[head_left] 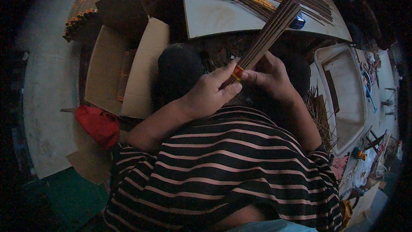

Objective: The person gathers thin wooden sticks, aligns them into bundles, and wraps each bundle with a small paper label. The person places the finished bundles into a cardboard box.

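A bundle of thin brown incense sticks (272,30) slants up and away from me over my lap. Round its lower end runs a red and yellow paper band (238,72). My left hand (214,89) is closed on that lower end, its thumb and fingers at the band. From the other side my right hand (271,77) pinches the bundle, the thumb pressed near the band and the fingers partly hidden behind the sticks. The far tips of the sticks reach over the edge of a white table (210,21).
Loose sticks (240,2) and yellow-red labels lie on the table, beside a small blue object (298,20). At left stands an open cardboard box (148,66), with stacked banded bundles (88,6) beyond and a red bag (98,124) nearer. A white tub (362,103) is at right.
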### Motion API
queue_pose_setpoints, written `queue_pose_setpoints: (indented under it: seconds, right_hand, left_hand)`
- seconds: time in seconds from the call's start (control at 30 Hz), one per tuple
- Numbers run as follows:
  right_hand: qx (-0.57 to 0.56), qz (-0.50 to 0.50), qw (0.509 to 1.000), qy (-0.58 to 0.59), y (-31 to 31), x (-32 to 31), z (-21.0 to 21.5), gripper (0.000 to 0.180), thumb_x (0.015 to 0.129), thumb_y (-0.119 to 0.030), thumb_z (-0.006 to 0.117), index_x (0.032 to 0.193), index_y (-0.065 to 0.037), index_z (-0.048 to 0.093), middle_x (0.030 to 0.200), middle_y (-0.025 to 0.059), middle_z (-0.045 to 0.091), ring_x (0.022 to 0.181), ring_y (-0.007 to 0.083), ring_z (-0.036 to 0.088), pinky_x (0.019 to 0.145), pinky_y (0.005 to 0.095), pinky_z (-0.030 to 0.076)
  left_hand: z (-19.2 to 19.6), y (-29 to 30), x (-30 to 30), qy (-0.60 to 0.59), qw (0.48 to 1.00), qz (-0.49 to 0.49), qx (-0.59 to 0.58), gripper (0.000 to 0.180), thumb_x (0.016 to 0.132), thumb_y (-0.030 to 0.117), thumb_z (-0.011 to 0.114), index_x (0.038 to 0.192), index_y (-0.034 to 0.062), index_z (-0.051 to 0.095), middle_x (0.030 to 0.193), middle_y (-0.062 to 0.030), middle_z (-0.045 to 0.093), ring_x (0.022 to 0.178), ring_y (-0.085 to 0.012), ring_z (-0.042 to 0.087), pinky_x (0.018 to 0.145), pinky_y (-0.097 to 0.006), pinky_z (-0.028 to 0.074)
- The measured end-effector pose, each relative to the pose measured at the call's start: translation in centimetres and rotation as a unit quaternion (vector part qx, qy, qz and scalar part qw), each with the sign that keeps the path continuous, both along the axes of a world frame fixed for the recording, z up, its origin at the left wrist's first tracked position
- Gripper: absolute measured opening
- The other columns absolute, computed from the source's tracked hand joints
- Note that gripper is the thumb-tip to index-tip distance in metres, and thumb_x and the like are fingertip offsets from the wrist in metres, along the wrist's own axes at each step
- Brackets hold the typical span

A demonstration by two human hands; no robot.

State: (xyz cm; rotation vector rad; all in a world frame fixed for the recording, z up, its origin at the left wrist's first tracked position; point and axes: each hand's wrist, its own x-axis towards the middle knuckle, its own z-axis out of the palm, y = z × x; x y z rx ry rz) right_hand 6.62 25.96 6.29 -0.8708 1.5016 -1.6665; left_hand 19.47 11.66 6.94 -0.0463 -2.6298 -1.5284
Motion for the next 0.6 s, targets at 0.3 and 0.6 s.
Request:
queue_pose_setpoints:
  seconds: [0.3,0.6]
  right_hand:
    - [-0.008,0.052,0.996,-0.074,0.3,0.5,1.7,0.037,0.072,-0.012,0.069,0.101,-0.001,0.049,0.092,0.0059,0.057,0.087,0.013,0.052,0.078,0.0279,0.043]
    - [0.011,-0.011,0.991,0.136,0.9,-1.4,0.6,0.039,0.07,-0.021,0.072,0.096,-0.002,0.052,0.083,0.0071,0.063,0.072,0.0122,0.059,0.064,0.0268,0.048]
  left_hand:
    - [1.6,-0.1,-0.6,-0.174,0.904,0.022,0.389,0.028,0.09,0.027,0.044,0.097,0.0,0.051,0.074,-0.0041,0.055,0.064,-0.0087,0.053,0.059,-0.021,0.046]
    - [1.2,0.1,-2.6,-0.223,0.876,-0.003,0.427,0.035,0.087,0.034,0.047,0.098,0.0009,0.049,0.075,-0.0055,0.055,0.06,-0.0107,0.051,0.055,-0.022,0.043]
